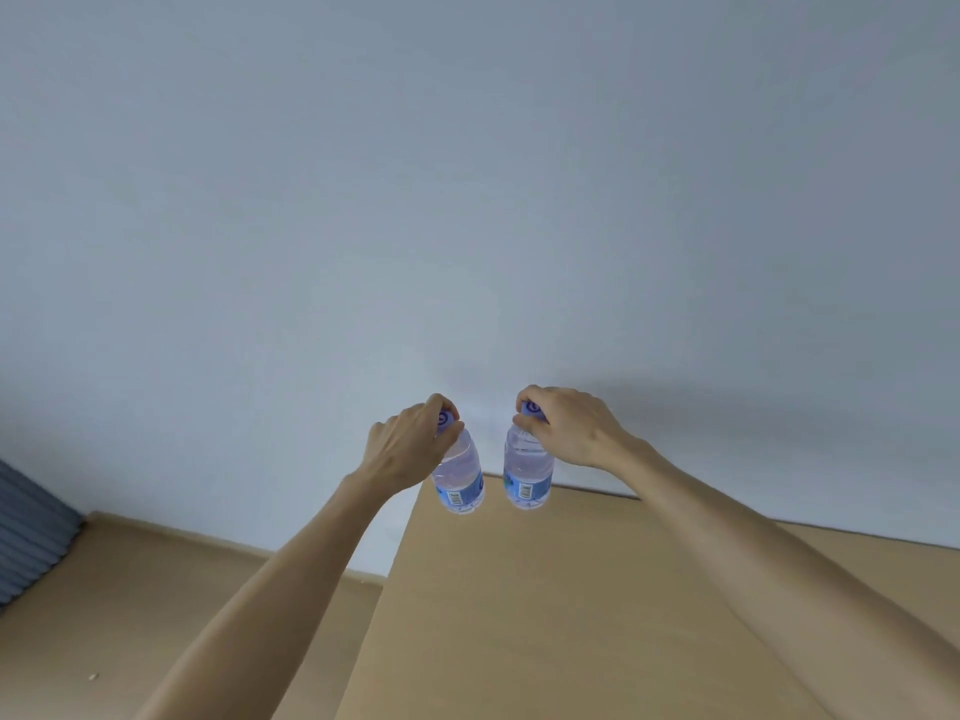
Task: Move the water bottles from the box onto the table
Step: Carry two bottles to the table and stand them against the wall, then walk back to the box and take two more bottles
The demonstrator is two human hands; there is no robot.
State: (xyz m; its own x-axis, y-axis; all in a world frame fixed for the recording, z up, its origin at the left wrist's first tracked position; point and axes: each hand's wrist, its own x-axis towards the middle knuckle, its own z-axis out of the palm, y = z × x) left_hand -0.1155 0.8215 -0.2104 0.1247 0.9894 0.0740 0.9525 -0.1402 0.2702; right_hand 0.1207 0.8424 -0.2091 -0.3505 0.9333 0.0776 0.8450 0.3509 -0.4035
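Head view. We held two water bottles in the air, one in each hand, both gripped from above by the cap. Our left hand (410, 441) had its fingers curled round the purple cap of the left bottle (460, 475); our right hand (566, 426) pinched the cap of the right bottle (527, 472) in the same way. Both bottles hung roughly upright, slightly tilted, near each other but apart, their blue labels and barcodes facing us. They touched no surface: their bases hung above the far edge of the tan table (571, 615) that filled the lower right of the view.

Progress. We judged the task to be in mid-carry for this pair: the bottles were clear of the box but not yet set down. The box itself lay outside the view, so we could not tell how many bottles remained in it, and no bottle stood on the visible part of the table.

Surface and room. The table top was plain, matte and pale brown. A lower tan surface (156, 605), possibly the floor, ran along the bottom left. A pale grey-blue wall (467, 174) filled most of the picture, and a ribbed grey-blue object (26, 532) showed at the left edge; we could not identify it.
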